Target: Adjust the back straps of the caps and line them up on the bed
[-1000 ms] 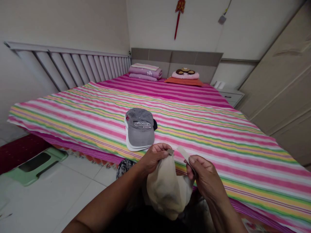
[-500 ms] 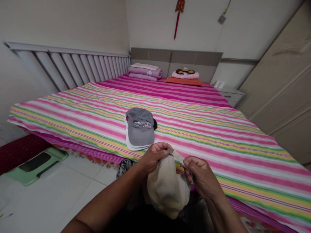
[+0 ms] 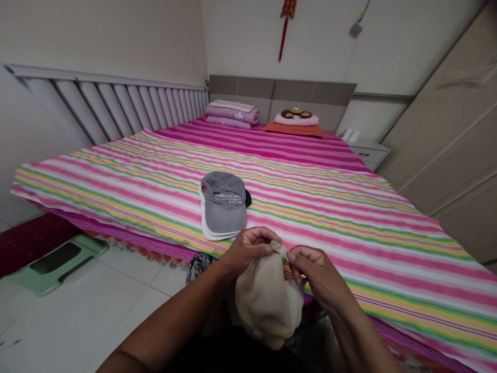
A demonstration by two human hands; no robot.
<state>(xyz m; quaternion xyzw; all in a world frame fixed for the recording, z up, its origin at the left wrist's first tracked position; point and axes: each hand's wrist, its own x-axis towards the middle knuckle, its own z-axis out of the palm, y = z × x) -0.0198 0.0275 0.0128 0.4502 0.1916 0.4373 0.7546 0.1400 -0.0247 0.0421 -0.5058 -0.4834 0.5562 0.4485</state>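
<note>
A beige cap (image 3: 264, 303) hangs between my two hands, its back strap (image 3: 280, 248) uppermost. My left hand (image 3: 250, 252) pinches the buckle end of that strap. The fingers of my right hand (image 3: 312, 267) are closed on the strap's other end, close to the left fingertips. Beyond my left hand, a grey cap (image 3: 225, 207) with white lettering lies on the striped bed, stacked over a white cap (image 3: 217, 237). Something dark, perhaps part of another cap, pokes out at the stack's right side.
The bed (image 3: 349, 223) has a striped sheet. Folded purple bedding (image 3: 233, 115) and a pink bundle (image 3: 297, 120) lie by the headboard (image 3: 252, 90). A green stool (image 3: 58, 264) stands on the floor at left, and a white nightstand (image 3: 370, 154) beyond the bed's right side.
My right hand has moved left and slightly up, toward my left hand. Less strap now shows between the hands, and the buckle has tilted. The stacked caps stay put.
</note>
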